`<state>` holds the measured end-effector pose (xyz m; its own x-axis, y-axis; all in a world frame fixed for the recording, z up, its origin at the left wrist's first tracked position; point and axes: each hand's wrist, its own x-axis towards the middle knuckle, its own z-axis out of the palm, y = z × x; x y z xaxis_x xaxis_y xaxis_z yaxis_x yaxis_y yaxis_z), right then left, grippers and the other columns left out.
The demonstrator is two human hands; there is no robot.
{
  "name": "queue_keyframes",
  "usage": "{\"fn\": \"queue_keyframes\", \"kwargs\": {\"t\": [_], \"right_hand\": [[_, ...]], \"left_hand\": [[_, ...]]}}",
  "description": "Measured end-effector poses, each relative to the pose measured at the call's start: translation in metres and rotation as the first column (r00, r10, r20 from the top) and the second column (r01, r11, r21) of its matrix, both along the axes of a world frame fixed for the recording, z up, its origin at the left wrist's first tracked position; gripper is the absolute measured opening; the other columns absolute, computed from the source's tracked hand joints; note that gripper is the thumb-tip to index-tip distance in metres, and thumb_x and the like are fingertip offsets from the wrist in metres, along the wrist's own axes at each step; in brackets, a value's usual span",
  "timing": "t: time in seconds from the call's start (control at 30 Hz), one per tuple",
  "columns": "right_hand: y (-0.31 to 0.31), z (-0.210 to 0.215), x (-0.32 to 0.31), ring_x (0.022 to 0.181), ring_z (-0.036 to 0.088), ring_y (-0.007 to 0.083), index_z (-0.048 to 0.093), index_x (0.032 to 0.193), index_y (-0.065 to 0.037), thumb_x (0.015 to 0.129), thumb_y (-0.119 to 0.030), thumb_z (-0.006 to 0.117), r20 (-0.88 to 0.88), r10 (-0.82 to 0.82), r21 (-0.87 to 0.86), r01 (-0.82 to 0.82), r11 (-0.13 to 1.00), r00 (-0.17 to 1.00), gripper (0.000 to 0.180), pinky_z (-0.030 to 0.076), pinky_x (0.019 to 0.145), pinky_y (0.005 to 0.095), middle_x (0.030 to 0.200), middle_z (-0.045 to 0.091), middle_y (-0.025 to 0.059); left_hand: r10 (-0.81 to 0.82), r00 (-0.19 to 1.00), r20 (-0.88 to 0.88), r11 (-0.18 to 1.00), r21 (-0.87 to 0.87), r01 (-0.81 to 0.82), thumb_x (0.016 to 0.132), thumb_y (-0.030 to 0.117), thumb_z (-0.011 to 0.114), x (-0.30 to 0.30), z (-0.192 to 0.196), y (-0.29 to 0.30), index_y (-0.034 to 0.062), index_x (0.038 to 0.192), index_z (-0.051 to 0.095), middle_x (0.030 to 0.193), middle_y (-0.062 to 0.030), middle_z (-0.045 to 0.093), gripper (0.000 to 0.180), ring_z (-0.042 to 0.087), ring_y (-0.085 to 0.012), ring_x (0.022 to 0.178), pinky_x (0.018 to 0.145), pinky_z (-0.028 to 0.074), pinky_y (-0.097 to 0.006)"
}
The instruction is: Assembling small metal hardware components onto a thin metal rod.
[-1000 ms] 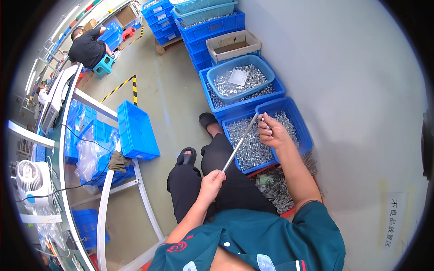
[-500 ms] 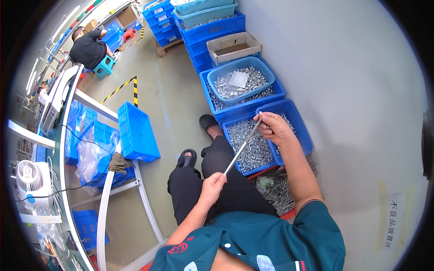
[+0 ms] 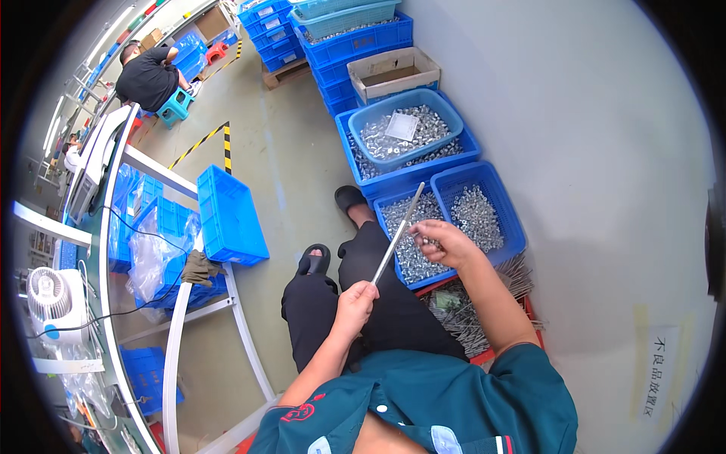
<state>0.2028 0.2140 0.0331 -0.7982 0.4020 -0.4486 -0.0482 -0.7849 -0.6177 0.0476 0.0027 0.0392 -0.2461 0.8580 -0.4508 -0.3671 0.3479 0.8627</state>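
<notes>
My left hand (image 3: 354, 309) is closed around the lower end of a long, thin metal rod (image 3: 397, 240), which slants up and away from me over my lap. Beside the rod's upper half is my right hand (image 3: 448, 246), its fingers curled and the thumb and forefinger close to the rod. Small shiny metal parts seem to sit in those curled fingers, too small to make out well. Beyond the hands, a blue bin (image 3: 414, 283) and a blue basket (image 3: 517, 219) hold many small metal pieces that look like nuts.
Loose metal rods (image 3: 473, 327) lie in a red container by my right thigh. A light-blue basket (image 3: 355, 140) of metal parts rests on another bin farther off. On the left are a white-framed workbench (image 3: 175, 356), an empty blue crate (image 3: 215, 219) and a fan (image 3: 53, 299). A person (image 3: 150, 79) sits far left.
My right hand has come down from the rod's upper tip toward its middle, leaving the tip bare. The left hand keeps its hold, and the rod now stands slightly steeper.
</notes>
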Motion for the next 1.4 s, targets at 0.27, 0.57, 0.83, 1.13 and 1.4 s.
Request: {"fn": "queue_keyframes", "kwargs": {"t": [0.27, 0.57, 0.83, 1.13, 1.4], "right_hand": [[0.020, -0.032, 0.006, 0.057, 0.045, 0.0084, 0.050, 0.097, 0.001, 0.083, -0.002, 0.052, -0.042, -0.348, -0.407, 0.302, 0.862, 0.937, 0.014, 0.033, 0.040, 0.0161, 0.081, 0.053, 0.0089], [0.031, -0.006, -0.001, 0.047, 0.035, 0.0042, 0.053, 0.093, -0.008, 0.086, -0.029, 0.057, -0.265, -0.335, -0.396, 0.215, 0.893, 0.904, 0.022, 0.024, 0.035, 0.0152, 0.067, 0.043, -0.0009], [0.040, 0.021, -0.009, 0.047, 0.034, 0.0048, 0.058, 0.084, -0.005, 0.082, -0.023, 0.063, -0.300, -0.278, -0.266, 0.200, 0.943, 0.912, 0.019, 0.023, 0.036, 0.0151, 0.063, 0.042, -0.0006], [0.050, 0.044, -0.003, 0.043, 0.033, 0.0022, 0.058, 0.082, -0.002, 0.081, -0.018, 0.063, -0.086, -0.155, 0.183, 0.169, 0.969, 0.984, 0.016, 0.021, 0.035, 0.0157, 0.059, 0.044, -0.0030], [0.002, 0.034, -0.025, 0.042, 0.032, 0.0021, 0.058, 0.083, -0.002, 0.083, -0.019, 0.061, 0.004, -0.193, 0.198, 0.188, 0.962, 0.981, 0.018, 0.020, 0.036, 0.0169, 0.058, 0.042, -0.0043]], "left_hand": [[-0.004, 0.999, -0.036, 1.000, 0.006, 0.004, 0.091, 0.023, 0.047, 0.000, -0.001, 0.001, 0.0073, 0.075, 0.050, 0.048, 0.0070, 0.031, 0.023, 0.022, -0.0019, 0.036, 0.034, 0.015, -0.019], [-0.016, 0.994, -0.106, 0.998, 0.055, 0.022, 0.090, 0.021, 0.048, 0.002, -0.004, -0.001, 0.0067, 0.075, 0.052, 0.049, 0.0080, 0.031, 0.021, 0.023, -0.0011, 0.038, 0.035, 0.015, -0.019], [-0.026, 0.986, -0.168, 0.999, 0.035, 0.032, 0.090, 0.019, 0.050, 0.004, -0.001, -0.001, 0.0059, 0.074, 0.054, 0.052, 0.0083, 0.035, 0.021, 0.028, -0.0005, 0.044, 0.039, 0.019, -0.019], [-0.015, 0.990, -0.143, 0.999, 0.038, 0.020, 0.089, 0.018, 0.051, 0.004, -0.002, -0.002, 0.0056, 0.073, 0.055, 0.055, 0.0076, 0.039, 0.021, 0.032, -0.0006, 0.048, 0.042, 0.023, -0.018], [0.025, 0.974, -0.225, 0.997, 0.072, -0.009, 0.089, 0.019, 0.051, 0.006, -0.004, 0.002, 0.0057, 0.073, 0.055, 0.054, 0.0070, 0.038, 0.021, 0.032, -0.0010, 0.047, 0.042, 0.023, -0.018]]}}
